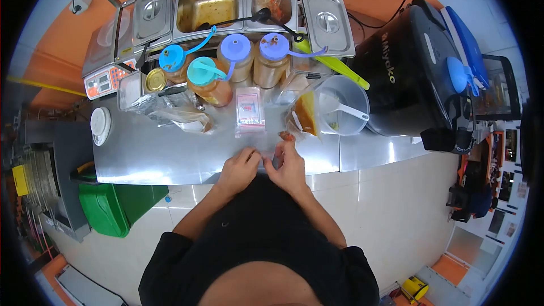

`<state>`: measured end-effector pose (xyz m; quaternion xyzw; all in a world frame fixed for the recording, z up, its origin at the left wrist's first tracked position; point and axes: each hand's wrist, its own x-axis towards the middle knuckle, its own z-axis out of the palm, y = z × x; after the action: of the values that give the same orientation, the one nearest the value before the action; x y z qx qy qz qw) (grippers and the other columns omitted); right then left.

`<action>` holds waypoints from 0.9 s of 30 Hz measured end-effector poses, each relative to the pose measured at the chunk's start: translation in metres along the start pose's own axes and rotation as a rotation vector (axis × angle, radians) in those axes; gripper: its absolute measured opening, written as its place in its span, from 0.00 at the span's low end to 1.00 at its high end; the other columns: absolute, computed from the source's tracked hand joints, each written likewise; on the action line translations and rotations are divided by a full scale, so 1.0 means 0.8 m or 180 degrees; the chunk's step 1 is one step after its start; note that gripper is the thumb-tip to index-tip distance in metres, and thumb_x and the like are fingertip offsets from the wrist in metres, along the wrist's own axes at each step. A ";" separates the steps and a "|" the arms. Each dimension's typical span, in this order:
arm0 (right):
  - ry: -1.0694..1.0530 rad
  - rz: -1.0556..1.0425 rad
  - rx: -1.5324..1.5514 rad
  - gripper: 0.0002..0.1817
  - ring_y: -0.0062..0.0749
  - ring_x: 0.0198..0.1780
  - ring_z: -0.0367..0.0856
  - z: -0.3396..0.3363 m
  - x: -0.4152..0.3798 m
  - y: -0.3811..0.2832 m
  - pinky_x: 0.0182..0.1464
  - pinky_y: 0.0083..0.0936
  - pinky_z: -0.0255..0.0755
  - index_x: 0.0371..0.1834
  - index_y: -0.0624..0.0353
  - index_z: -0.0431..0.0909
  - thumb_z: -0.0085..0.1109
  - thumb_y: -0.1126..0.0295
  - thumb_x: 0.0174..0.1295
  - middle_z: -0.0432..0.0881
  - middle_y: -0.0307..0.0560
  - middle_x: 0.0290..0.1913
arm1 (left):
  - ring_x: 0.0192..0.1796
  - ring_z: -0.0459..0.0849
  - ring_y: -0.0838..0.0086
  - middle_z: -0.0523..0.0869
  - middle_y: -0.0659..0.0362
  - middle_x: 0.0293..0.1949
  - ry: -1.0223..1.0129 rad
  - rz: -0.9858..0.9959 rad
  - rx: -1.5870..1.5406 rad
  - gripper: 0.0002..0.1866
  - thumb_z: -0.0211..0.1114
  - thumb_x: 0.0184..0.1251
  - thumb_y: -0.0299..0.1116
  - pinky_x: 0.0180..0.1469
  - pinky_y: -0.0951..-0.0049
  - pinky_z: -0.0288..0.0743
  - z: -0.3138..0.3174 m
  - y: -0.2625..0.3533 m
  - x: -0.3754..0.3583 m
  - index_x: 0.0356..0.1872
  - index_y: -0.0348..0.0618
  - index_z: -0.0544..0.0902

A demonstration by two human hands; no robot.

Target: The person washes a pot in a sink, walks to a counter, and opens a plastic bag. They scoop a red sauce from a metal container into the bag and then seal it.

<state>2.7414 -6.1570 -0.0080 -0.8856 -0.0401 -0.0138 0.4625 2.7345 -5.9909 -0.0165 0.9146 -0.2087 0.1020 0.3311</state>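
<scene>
At the front edge of the steel table, my left hand point(240, 168) has its fingers pinched together on one side of a small clear plastic bag point(266, 148). My right hand point(288, 166) pinches the other side, thumb toward the left hand. Just beyond the right fingertips shows a small reddish-brown lump of food or sauce point(287, 135); whether it is inside the bag I cannot tell. A pack of clear zip bags with pink edges point(250, 110) lies flat ahead of both hands. To its right, a bag of orange-brown sauce point(306, 114) leans against a clear plastic tub point(345, 105) holding a white spoon point(347, 109).
Squeeze bottles with blue, teal and purple lids point(236, 51) line the back, below steel food pans point(208, 4). A black Miyako appliance point(391, 73) stands right. A crumpled plastic bag point(184, 118) and a white lid point(100, 123) lie left. Below is a green bin point(107, 207).
</scene>
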 end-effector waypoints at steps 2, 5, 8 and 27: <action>0.0348 -0.0250 0.0253 0.15 0.29 0.21 0.80 0.003 0.009 -0.005 0.23 0.23 0.73 0.41 0.63 0.74 0.69 0.77 0.53 0.79 0.45 0.29 | 0.37 0.84 0.58 0.80 0.54 0.38 0.0168 0.0093 0.0048 0.08 0.64 0.57 0.24 0.36 0.64 0.82 0.000 -0.002 0.002 0.37 0.39 0.78; 0.0535 -0.0912 0.0228 0.10 0.30 0.24 0.82 0.012 0.016 -0.012 0.26 0.24 0.77 0.39 0.64 0.75 0.66 0.80 0.56 0.81 0.46 0.31 | 0.38 0.83 0.59 0.80 0.55 0.39 0.0672 0.0047 -0.0104 0.11 0.66 0.54 0.22 0.37 0.66 0.82 -0.005 0.003 0.022 0.39 0.38 0.79; 0.0938 -0.1076 0.0419 0.07 0.38 0.26 0.83 0.019 0.026 -0.022 0.28 0.30 0.75 0.37 0.60 0.77 0.63 0.80 0.58 0.83 0.50 0.32 | 0.38 0.84 0.63 0.80 0.56 0.40 0.1238 -0.0439 -0.0647 0.13 0.68 0.52 0.20 0.36 0.71 0.82 -0.003 0.007 0.042 0.40 0.38 0.79; -0.0123 0.1148 0.3519 0.06 0.26 0.48 0.79 0.040 0.035 -0.011 0.50 0.35 0.80 0.44 0.61 0.80 0.56 0.72 0.70 0.80 0.40 0.46 | 0.35 0.85 0.78 0.88 0.57 0.36 0.1837 -0.2201 -0.2260 0.06 0.67 0.63 0.21 0.38 0.79 0.77 0.009 -0.011 0.035 0.40 0.34 0.85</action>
<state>2.7679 -6.1244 -0.0172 -0.5055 0.1017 0.1044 0.8505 2.7638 -5.9985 -0.0179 0.6975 0.1800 0.1569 0.6757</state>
